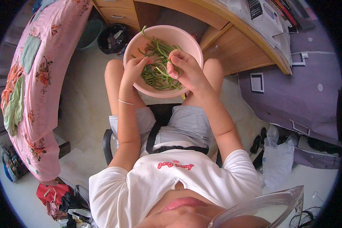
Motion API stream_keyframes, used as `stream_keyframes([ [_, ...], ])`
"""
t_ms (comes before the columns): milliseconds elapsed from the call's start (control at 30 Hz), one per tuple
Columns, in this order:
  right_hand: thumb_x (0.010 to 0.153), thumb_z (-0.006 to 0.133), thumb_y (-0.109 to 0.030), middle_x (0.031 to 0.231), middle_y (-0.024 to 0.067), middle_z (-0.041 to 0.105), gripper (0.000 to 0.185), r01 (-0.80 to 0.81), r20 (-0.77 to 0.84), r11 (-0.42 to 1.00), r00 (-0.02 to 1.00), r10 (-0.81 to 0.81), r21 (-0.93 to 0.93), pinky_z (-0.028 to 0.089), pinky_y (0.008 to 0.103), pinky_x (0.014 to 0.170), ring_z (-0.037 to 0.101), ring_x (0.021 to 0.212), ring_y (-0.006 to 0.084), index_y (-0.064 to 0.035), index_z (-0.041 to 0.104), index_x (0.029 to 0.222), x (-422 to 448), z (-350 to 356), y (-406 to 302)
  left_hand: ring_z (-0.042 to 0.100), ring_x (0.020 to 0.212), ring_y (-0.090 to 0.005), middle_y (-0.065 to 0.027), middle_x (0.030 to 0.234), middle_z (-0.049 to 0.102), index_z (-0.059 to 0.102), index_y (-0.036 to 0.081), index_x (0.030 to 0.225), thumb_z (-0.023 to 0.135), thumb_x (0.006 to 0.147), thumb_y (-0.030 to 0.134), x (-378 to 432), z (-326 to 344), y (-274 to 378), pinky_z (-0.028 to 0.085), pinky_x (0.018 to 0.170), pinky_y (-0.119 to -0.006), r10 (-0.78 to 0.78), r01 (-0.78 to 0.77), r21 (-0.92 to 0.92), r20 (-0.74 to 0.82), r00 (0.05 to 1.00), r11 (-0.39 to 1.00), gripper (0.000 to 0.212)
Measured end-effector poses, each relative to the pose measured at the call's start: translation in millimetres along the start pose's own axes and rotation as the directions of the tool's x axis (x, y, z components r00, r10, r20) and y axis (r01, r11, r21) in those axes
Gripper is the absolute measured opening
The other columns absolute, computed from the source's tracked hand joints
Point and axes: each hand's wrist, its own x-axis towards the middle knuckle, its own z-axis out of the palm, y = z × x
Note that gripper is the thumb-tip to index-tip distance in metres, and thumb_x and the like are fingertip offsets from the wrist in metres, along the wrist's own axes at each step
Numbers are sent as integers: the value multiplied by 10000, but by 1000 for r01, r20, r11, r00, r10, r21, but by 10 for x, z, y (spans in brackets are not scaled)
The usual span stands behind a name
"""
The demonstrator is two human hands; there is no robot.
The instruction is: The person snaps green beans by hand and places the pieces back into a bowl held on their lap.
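Observation:
A pink plastic basin (165, 94) rests on the person's lap, between the knees. Inside lie long green beans (159, 48), with short cut-looking pieces (151, 79) gathered toward the near left. Over the left part of the basin is my left hand (136, 67), thumb and forefinger drawn together above the beans. Whether a bean is pinched there cannot be made out. My right hand (186, 68) is raised above the basin's right half with curled fingers, and a bit of green bean shows at its fingertips. One long bean curls up over the far rim.
Beyond the basin stands a wooden desk (245, 45), with a black waste bin (114, 40) and a greenish bucket (89, 34) beside it. A bed with a pink floral cover (65, 37) runs along the left. At right, a white plastic bag (278, 159) sits on the floor.

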Motion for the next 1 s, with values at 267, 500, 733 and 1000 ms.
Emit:
stream_keyframes([
  [267, 815, 639, -93, 745, 93, 601, 141, 261, 40, 905, 964, -263, -335, 486, 239, 609, 606, 672, 152, -29, 526, 870, -122, 235, -96, 544, 1010, -203, -121, 1077, 589, 646, -18, 944, 597, 804, 143, -667, 216, 1186, 403, 893, -308, 390, -372, -204, 57, 919, 905, 219],
  [500, 765, 678, -26, 773, 82, 588, 176, 362, 140, 830, 932, -334, -424, 489, 249, 672, 600, 718, 155, -32, 515, 832, -284, 406, -192, 559, 932, -210, -104, 986, 589, 666, 3, 881, 673, 698, 59, -939, 369, 1407, 428, 835, -307, 554, -549, -140, -3, 832, 824, 191],
  [733, 759, 691, -49, 783, 71, 576, 172, 437, 238, 770, 900, -367, -465, 446, 248, 700, 562, 761, 144, -38, 526, 807, -357, 479, -205, 572, 823, -182, -89, 911, 589, 660, 19, 819, 686, 697, 35, -1037, 422, 1447, 457, 714, -267, 665, -669, -12, -89, 741, 743, 126],
  [1000, 790, 671, -77, 767, 70, 565, 181, 432, 249, 841, 897, -364, -327, 479, 237, 623, 579, 699, 143, -23, 503, 830, -356, 515, -134, 579, 787, -172, -84, 880, 583, 657, 15, 820, 680, 701, -9, -1148, 463, 1511, 469, 688, -250, 632, -641, -19, -142, 762, 768, 123],
])
